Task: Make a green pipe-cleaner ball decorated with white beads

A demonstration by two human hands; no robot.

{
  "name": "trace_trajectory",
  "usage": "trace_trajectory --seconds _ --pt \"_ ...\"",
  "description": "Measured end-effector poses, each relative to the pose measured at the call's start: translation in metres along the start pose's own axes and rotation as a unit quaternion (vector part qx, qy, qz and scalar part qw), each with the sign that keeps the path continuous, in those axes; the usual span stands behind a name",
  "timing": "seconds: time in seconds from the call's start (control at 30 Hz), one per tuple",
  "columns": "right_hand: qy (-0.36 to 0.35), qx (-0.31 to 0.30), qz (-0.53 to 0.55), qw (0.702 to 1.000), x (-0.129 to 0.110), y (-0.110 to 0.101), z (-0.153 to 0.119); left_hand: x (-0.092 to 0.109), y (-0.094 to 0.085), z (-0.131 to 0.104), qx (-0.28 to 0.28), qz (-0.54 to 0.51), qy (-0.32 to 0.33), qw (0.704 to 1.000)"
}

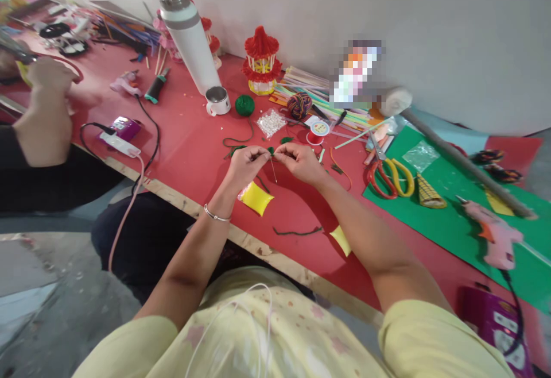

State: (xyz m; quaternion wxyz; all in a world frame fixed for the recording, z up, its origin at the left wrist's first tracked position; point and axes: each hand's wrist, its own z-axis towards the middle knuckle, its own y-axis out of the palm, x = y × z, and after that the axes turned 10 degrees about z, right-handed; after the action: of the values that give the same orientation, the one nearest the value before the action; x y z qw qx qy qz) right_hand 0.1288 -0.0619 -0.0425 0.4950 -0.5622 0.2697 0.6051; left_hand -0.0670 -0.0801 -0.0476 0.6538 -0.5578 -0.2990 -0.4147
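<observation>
Fingertips pinched, my left hand (248,161) grips one side of a small piece of dark green yarn (271,151) above the red table. From the other side my right hand (297,159) pinches the same green yarn, close to the left fingertips. A thin needle-like pin or thread (274,170) hangs down between the hands. Just below my left hand lies a yellow pillow-shaped packet (257,199); a second yellow packet (341,241) sits partly under my right forearm. Beyond the hands are a bag of white beads (271,123), a green yarn ball (244,105) and a red thread spool (318,132).
A white flask (189,39) and steel cup (217,101) stand behind. Scissors (390,178) and a pink glue gun (495,234) lie on a green sheet (465,240) at right. Another person's hand (47,102) is at far left. A cable (124,211) hangs over the edge.
</observation>
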Motion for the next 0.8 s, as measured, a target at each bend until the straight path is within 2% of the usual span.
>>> trace_trajectory --seconds 0.4,0.8 --pt "0.004 0.002 0.0 1.0 0.001 -0.0009 0.0012 -0.0055 0.0021 -0.0015 -0.008 -0.05 -0.019 0.999" --pt "-0.007 -0.009 -0.007 1.0 0.0 -0.0002 0.0 0.0042 0.0032 -0.0019 0.035 -0.018 -0.02 0.999"
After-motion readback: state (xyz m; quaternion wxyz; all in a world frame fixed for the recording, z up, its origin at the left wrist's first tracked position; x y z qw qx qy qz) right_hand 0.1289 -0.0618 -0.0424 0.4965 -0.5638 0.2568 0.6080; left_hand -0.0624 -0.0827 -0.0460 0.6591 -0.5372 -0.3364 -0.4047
